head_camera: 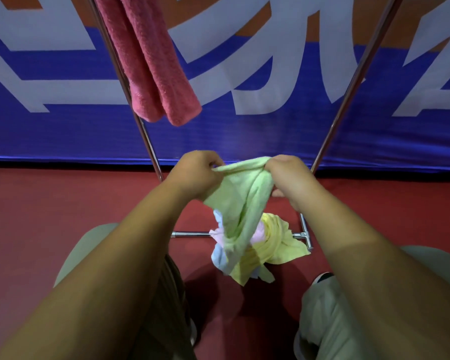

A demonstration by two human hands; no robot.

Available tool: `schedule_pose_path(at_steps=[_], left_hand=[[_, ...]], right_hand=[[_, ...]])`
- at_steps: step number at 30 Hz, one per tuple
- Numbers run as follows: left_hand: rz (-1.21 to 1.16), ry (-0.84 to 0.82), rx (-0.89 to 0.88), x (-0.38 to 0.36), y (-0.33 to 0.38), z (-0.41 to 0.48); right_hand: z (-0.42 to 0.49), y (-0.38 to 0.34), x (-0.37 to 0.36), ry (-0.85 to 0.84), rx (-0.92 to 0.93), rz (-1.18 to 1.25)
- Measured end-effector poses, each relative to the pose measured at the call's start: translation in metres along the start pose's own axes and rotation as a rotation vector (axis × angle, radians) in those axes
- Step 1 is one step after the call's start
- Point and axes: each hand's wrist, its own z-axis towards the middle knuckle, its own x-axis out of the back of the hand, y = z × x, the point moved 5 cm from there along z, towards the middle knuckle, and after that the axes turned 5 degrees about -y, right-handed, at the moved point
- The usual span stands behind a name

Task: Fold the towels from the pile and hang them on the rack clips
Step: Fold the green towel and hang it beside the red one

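The left hand [192,175] and right hand [286,178] are each pinching the top edge of a soft, fuzzy green towel [242,198]. It is hanging limp over the pile [270,245] (yellow, pink and blue cloths, all crumpled) lying on the red floor [63,198]. A fluffy pink towel [151,61] is hanging on the shiny metal rack [190,234], its top cut off.

Pile [276,246] (on floor [63,203]) below held towel [242,198]

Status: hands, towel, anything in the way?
Left hand and right hand grip green towel, top edge. Bunched, not folded, above pile. Pink towel hangs at rack; nothing blocking.
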Motion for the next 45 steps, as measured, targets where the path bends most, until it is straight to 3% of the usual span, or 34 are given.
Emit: schedule_pose_path(at_steps=[2, 4, 7, 9, 13, 19, 28, 32, 35, 37, 41, 43, 45], left_hand=[[-0.073, 0.025, 0.117, 0.005, -0.012, 0.001], [-0.39, 0.043, 0.162, 0.005, -0.016, 0.002], [-0.878, 0.005, 0.12, 0.0, -0.01, 0.004], [-0.991, -0.034, 0.097, -0.004, -0.005, 0.003], [-0.857, 0.0, 0.11, -0.013, -0.008, 0.007], [-0.564, 0.027, -0.007, -0.011, -0.005, 0.007], [-0.435, -0.025, -0.092, -0.022, 0.003, 0.01], [-0.35, -0.053, -0.088, -0.025, 0.0, 0.011], [-0.087, -0.159, -0.101, -0.031, -0.002, 0.012], [0.076, -0.251, -0.099, -0.037, -0.005, 0.011], [0.322, -0.299, 0.055, -0.043, -0.03, 0.016], [0.384, -0.286, 0.166, -0.038, -0.043, 0.016], [0.294, -0.222, 0.226, -0.029, -0.047, 0.016]], right_hand=[[0.001, 0.002, 0.007, 0.048, -0.088, 0.085], [-0.001, 0.004, 0.008, 0.03, -0.136, 0.056], [-0.008, 0.007, -0.006, -0.137, -0.117, -0.182], [-0.015, 0.007, -0.021, -0.274, -0.088, -0.264], [-0.025, -0.001, -0.04, -0.424, -0.035, -0.158], [-0.023, -0.013, -0.033, -0.31, 0.054, 0.009], [-0.022, -0.013, -0.025, -0.232, 0.168, 0.17], [-0.017, -0.017, -0.012, -0.075, 0.21, 0.22], [-0.005, -0.013, 0.008, 0.117, 0.213, 0.284], [-0.006, -0.013, 0.02, 0.155, 0.175, 0.52], [-0.003, -0.008, 0.031, 0.048, 0.002, 1.087], [-0.005, -0.004, 0.038, 0.024, -0.062, 1.19], [-0.007, -0.003, 0.042, 0.029, -0.075, 1.203]])
